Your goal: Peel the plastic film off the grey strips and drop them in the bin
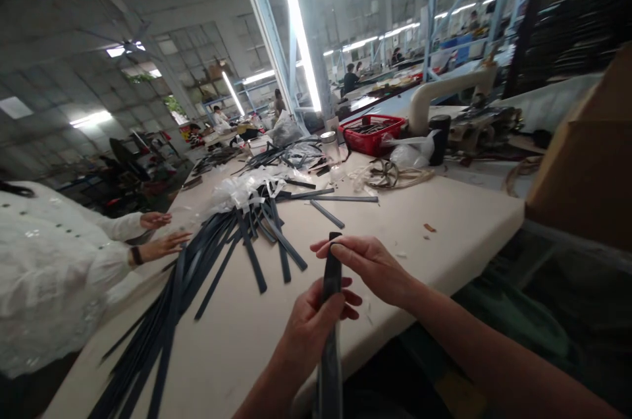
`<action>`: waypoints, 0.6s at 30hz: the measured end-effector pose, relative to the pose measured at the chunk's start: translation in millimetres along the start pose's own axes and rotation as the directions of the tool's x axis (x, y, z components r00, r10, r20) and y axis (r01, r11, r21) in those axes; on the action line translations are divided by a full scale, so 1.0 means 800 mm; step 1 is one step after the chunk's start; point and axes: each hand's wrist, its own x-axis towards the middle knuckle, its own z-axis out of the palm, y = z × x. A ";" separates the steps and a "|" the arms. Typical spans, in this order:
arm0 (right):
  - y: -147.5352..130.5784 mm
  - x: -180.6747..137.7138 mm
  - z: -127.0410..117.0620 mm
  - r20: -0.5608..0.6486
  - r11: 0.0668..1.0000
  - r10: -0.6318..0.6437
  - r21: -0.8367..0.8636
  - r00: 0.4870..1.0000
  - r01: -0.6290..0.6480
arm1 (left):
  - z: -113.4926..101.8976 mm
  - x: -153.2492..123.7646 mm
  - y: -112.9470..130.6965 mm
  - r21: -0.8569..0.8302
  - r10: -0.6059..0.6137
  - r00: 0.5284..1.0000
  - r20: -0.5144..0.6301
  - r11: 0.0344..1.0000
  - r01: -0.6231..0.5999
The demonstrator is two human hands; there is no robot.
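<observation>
A dark strap (332, 277), flat and long, runs upright in front of me above the table's near edge. My left hand (313, 313) is closed around its middle, thumb across the front face. Near the top end, my right hand (368, 261) pinches the strap between thumb and fingers. The strap's lower part drops out of the bottom of the view. To the left, a big bundle of dark blue-grey strips (190, 280) lies fanned across the pale table (434, 221), with several strips pointing toward my hands.
Across the table at left stands a person in a white top (54, 261), both hands beside the strips. Clear plastic bags (247, 188) lie on the bundle. Farther back are a red basket (371, 132), coiled cords (382, 174) and a machine (481, 126). A cardboard box (582, 155) stands at right.
</observation>
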 end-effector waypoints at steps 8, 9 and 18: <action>0.000 0.000 0.016 -0.118 0.975 -0.062 0.203 0.991 0.085 | 0.003 -0.033 0.007 0.197 -0.006 1.000 -0.012 0.980 0.009; 0.001 0.003 0.016 -0.153 0.971 -0.068 0.217 0.986 0.101 | 0.000 -0.038 0.008 0.268 -0.011 1.000 -0.017 0.963 0.015; 0.013 0.003 0.019 -0.189 0.965 0.011 0.258 0.982 0.039 | -0.029 -0.081 -0.016 0.038 -0.172 0.984 -0.035 0.984 0.173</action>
